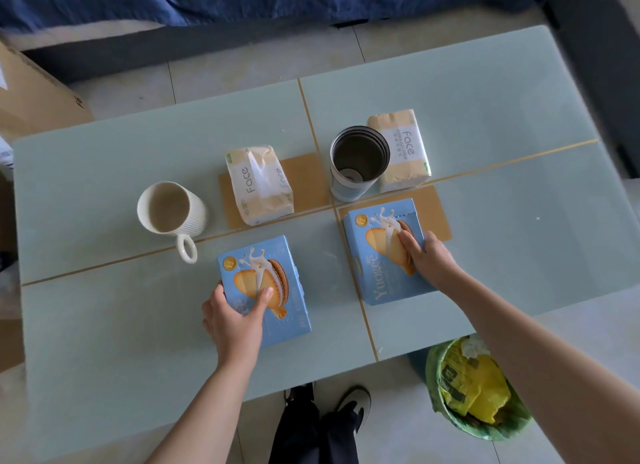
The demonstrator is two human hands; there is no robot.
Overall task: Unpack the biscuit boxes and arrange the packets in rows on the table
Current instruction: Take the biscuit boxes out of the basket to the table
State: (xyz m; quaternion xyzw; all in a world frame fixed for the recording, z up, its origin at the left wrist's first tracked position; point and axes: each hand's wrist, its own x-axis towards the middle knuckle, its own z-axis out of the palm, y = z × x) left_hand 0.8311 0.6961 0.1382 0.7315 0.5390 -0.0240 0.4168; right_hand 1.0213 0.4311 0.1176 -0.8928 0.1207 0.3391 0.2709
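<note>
Both biscuit boxes lie sealed at lower centre; left hand (235,320) grips the left box (265,290), right hand (427,259) grips the right box (384,252) — best commit both hands to one flap

The bench (485,93) is pale frosted green, crossed by thin tan lines. Two biscuit boxes, the left box (273,283) and the right box (377,255), are sky blue, each printed with a golden-orange biscuit, a white milk splash and a small gold seal (the right one also carries pale lettering along its side). The mug (169,209) is cream with fine vertical ribbing. Both tissue packs, the near pack (258,186) and the far pack (403,148), are beige and white with grey lettering. The tumbler (356,162) is dark steel grey inside, with a pale blue-white wall. The bin liner (450,411) is green, holding yellow wrappers (485,387).
</note>
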